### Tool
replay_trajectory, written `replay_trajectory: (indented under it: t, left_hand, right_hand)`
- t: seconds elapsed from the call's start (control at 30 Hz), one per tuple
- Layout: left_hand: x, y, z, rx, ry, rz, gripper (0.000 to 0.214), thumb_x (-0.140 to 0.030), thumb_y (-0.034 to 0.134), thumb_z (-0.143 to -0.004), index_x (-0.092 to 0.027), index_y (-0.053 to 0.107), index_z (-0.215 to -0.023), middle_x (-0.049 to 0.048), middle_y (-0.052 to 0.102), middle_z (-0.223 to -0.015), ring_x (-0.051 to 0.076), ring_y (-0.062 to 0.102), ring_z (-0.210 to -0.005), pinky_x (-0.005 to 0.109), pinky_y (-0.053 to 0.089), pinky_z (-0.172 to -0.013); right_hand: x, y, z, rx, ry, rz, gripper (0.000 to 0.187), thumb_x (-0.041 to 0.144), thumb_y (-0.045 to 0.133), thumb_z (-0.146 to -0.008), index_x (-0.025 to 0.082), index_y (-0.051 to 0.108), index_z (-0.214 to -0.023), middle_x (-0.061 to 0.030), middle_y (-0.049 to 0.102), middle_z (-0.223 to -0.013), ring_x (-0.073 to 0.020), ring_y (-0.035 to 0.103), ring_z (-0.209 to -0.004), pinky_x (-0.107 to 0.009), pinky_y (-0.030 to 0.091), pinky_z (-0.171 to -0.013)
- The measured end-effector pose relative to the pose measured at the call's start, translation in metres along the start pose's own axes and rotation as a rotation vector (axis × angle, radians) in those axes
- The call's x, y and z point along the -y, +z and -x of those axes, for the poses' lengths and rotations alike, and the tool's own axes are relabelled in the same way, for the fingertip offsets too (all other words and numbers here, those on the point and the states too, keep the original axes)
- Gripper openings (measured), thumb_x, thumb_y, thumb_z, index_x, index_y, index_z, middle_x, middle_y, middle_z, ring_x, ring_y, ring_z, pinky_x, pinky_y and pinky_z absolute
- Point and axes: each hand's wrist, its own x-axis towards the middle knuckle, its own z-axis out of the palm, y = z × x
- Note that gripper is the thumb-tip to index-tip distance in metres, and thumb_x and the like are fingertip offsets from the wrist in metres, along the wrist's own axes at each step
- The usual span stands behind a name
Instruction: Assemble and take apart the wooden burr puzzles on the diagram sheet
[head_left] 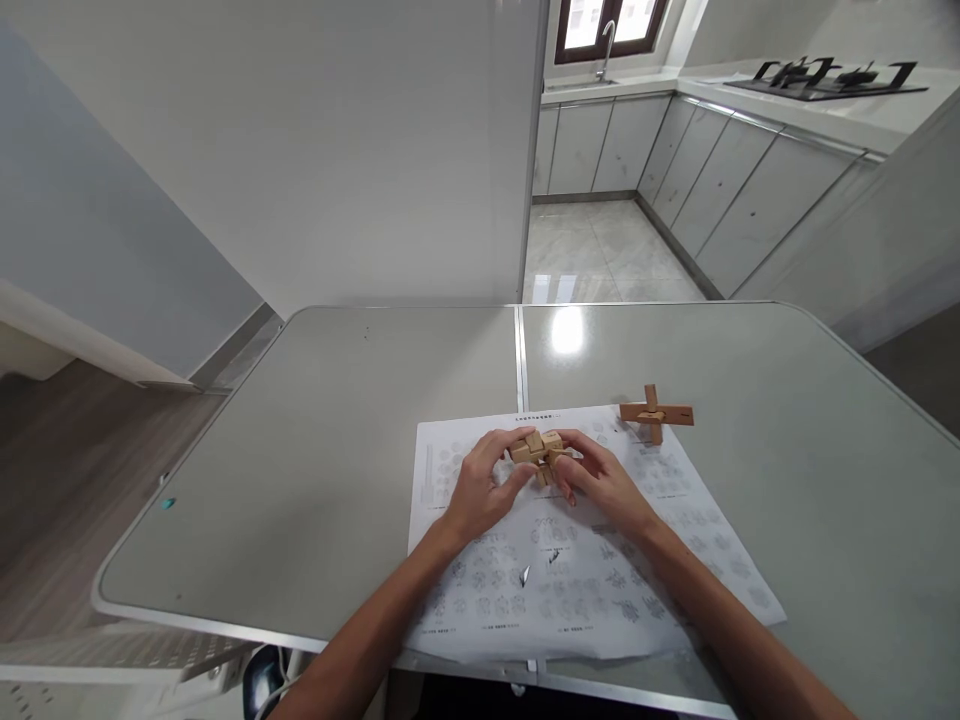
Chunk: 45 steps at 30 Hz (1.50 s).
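Note:
Between my two hands is a wooden interlocking puzzle (536,447), made of several small light-brown blocks fitted together. My left hand (484,482) grips its left side, thumb at the near edge and fingers over the far side. My right hand (598,478) holds the right side with bent fingers. Parts of the blocks are hidden behind the fingers. Beneath both hands lies a large white instruction sheet (510,590) printed with rows of small diagrams. A second wooden puzzle (655,414), shaped like a cross, rests at the sheet's upper right corner, apart from my right hand.
The grey folding table (300,480) has a metal seam down its middle. A small teal object (167,503) lies near its left edge. Beyond stand a white wall (375,150) and a kitchen counter with a gas stove (825,80) and a tap (607,45).

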Motion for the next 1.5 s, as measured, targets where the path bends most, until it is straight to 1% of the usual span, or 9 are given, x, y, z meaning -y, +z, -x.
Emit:
replay_trajectory:
  t: [0.07,0.3,0.53,0.77,0.87,1.0,1.13,1.4,1.5]
  left_hand:
    - [-0.001,-0.001,-0.001,-0.022,-0.090,0.044,0.028,-0.042,0.058,-0.106,-0.027,0.072,-0.125,0.0062,0.079,-0.119,0.023,0.073,-0.101,0.039,0.060,-0.090]
    - [0.002,0.001,-0.002,-0.035,-0.213,0.203,0.030,-0.048,0.064,-0.102,-0.026,0.077,-0.118,0.0069,0.080,-0.111,0.024,0.074,-0.100,0.039,0.061,-0.089]
    - [0.006,0.005,0.000,-0.028,-0.312,0.363,0.031,-0.049,0.066,-0.102,-0.022,0.075,-0.114,0.0081,0.077,-0.108,0.021,0.072,-0.097,0.034,0.058,-0.086]
    - [0.005,0.009,0.001,-0.016,-0.344,0.475,0.032,-0.050,0.069,-0.100,-0.019,0.075,-0.110,0.0077,0.075,-0.103,0.019,0.069,-0.093,0.030,0.054,-0.084]
    - [0.003,0.011,0.001,-0.033,-0.332,0.436,0.032,-0.049,0.068,-0.100,-0.020,0.076,-0.111,0.0078,0.074,-0.102,0.019,0.068,-0.091,0.031,0.054,-0.081]
    - [-0.003,0.010,0.001,-0.042,-0.231,0.275,0.030,-0.047,0.064,-0.102,-0.024,0.077,-0.118,0.0075,0.072,-0.105,0.020,0.067,-0.094,0.034,0.055,-0.083]
    - [-0.007,0.006,0.000,0.002,-0.039,0.126,0.055,-0.044,0.085,-0.085,-0.029,0.068,-0.135,0.0091,0.067,-0.128,0.027,0.064,-0.116,0.044,0.054,-0.101]
    - [-0.004,0.006,0.000,0.084,0.076,0.072,0.069,-0.047,0.094,-0.076,-0.031,0.064,-0.136,0.0083,0.072,-0.131,0.029,0.067,-0.120,0.049,0.055,-0.104]
    - [-0.003,0.007,-0.001,0.060,0.053,0.090,0.067,-0.045,0.095,-0.075,-0.029,0.066,-0.134,0.0084,0.073,-0.129,0.029,0.068,-0.118,0.047,0.056,-0.102]
  right_hand:
    - [-0.001,0.000,0.000,0.003,0.005,0.008,0.044,0.057,0.076,-0.091,0.026,0.067,-0.120,-0.0012,0.062,-0.086,-0.0135,0.053,-0.058,-0.031,0.049,-0.053]
    - [-0.003,0.001,0.001,-0.011,0.019,0.036,0.047,0.052,0.081,-0.088,0.028,0.064,-0.124,-0.0047,0.062,-0.112,-0.0121,0.058,-0.064,-0.028,0.050,-0.053]
    - [-0.007,0.000,0.002,-0.002,0.065,0.086,0.051,0.052,0.083,-0.086,0.027,0.061,-0.125,0.0011,0.063,-0.082,-0.0162,0.058,-0.068,-0.029,0.050,-0.058]
    - [-0.006,0.006,0.005,-0.016,0.068,0.140,0.054,0.053,0.084,-0.083,0.025,0.061,-0.123,-0.0006,0.066,-0.089,-0.0206,0.066,-0.082,-0.032,0.054,-0.067]
    - [-0.004,0.007,0.004,-0.016,0.076,0.108,0.054,0.052,0.086,-0.082,0.026,0.061,-0.122,-0.0023,0.069,-0.096,-0.0222,0.069,-0.086,-0.034,0.056,-0.070]
    - [-0.002,0.003,0.002,0.026,0.093,0.007,0.053,0.057,0.082,-0.085,0.025,0.061,-0.122,-0.0020,0.070,-0.094,-0.0169,0.065,-0.067,-0.034,0.056,-0.066]
    - [-0.006,-0.004,0.001,0.032,0.117,-0.068,0.049,0.060,0.073,-0.093,0.023,0.063,-0.123,0.0002,0.068,-0.082,-0.0149,0.060,-0.057,-0.036,0.056,-0.068]
    - [-0.005,-0.002,0.003,0.062,0.065,0.013,0.054,0.064,0.076,-0.090,0.025,0.064,-0.124,-0.0062,0.072,-0.099,-0.0216,0.067,-0.082,-0.035,0.057,-0.076]
    - [-0.006,-0.002,0.004,0.024,0.028,0.042,0.058,0.070,0.070,-0.092,0.026,0.058,-0.128,-0.0025,0.070,-0.087,-0.0202,0.065,-0.073,-0.034,0.057,-0.070]
